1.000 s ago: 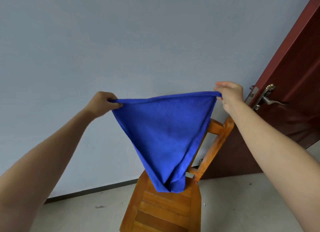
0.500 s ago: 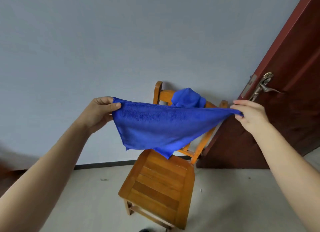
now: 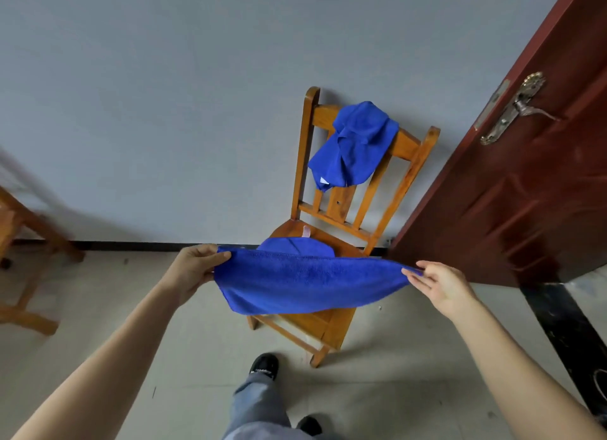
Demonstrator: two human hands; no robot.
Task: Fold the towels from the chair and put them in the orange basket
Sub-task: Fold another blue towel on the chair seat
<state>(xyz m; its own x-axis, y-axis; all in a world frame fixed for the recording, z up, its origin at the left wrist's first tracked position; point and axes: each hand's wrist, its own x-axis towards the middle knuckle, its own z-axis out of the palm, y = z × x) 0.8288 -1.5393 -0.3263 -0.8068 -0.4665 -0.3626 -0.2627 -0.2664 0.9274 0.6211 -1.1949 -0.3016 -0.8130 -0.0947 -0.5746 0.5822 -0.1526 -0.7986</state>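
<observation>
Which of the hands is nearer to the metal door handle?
Right. The right hand is below the door handle, slightly left; the left hand is far left, across the held towel.

Soft even daylight, wide-angle bending at edges, blurred left margin.

Counts:
- Hands: 2, left hand (image 3: pixel 197 268) and right hand (image 3: pixel 440 283).
- Blue towels: 2, held towel (image 3: pixel 305 285) and draped towel (image 3: pixel 356 143). Can't tell if the blue hump (image 3: pixel 295 247) behind is a third.
- Wooden chair (image 3: pixel 303 163): 1.
- Blurred wooden frame (image 3: pixel 19 242): 1.
- Door (image 3: pixel 525 193): 1.
- Door handle (image 3: pixel 515 107): 1.
- Black shoes (image 3: pixel 262 367): 2.
</observation>
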